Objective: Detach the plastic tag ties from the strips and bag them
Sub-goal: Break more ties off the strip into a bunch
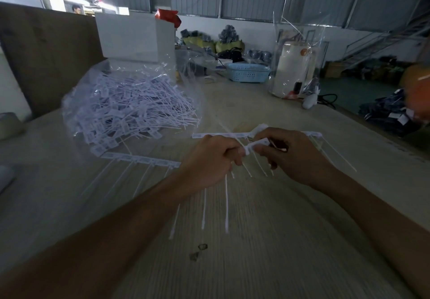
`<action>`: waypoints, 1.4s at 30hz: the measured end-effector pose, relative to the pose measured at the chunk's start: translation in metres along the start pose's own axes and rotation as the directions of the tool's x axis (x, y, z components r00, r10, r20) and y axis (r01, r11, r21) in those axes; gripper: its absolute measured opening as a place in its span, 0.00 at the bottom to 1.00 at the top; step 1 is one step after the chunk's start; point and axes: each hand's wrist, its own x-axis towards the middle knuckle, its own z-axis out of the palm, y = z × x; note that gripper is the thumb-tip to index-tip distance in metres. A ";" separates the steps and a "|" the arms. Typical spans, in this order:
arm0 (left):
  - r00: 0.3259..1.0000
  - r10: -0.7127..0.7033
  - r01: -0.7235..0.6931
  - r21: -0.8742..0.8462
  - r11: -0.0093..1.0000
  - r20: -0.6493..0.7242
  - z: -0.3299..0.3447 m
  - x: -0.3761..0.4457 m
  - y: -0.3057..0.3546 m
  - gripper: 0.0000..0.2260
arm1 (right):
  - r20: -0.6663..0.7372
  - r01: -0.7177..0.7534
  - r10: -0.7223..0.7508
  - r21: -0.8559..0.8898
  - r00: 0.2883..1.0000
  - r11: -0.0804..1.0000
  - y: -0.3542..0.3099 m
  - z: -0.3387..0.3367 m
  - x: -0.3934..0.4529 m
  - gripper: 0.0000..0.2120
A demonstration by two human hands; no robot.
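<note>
Warehouse worktable (256,263) | left hand (209,159) grips loose tag ties (226,205) | right hand (290,157) pinches strip (252,145), apparently mid-snap | twist cleanly at joint | bag (130,103) far-left

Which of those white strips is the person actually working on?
The strip gripped between left hand and right hand. The other strip lies untouched on the table, farther left.

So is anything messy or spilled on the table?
A bit. The ties poke out of the open bag onto the table, and a strip lies loose beside it. Both hands hold another strip. Nothing looks broken.
</note>
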 end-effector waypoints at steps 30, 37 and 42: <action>0.993 0.114 -0.100 0.289 0.952 -0.031 -0.003 -0.008 0.006 0.20 | 0.048 -0.021 0.024 -0.074 0.999 0.997 0.027 -0.008 0.003 0.16; 0.984 0.014 -0.021 -0.042 0.999 -0.176 0.000 -0.001 0.008 0.07 | 0.019 -0.019 0.020 -0.099 1.000 0.995 0.024 -0.004 0.006 0.21; 0.992 -0.030 0.025 -0.045 0.999 -0.122 -0.002 0.004 0.012 0.11 | 0.004 -0.191 0.195 -0.165 0.981 0.968 0.024 0.003 0.006 0.17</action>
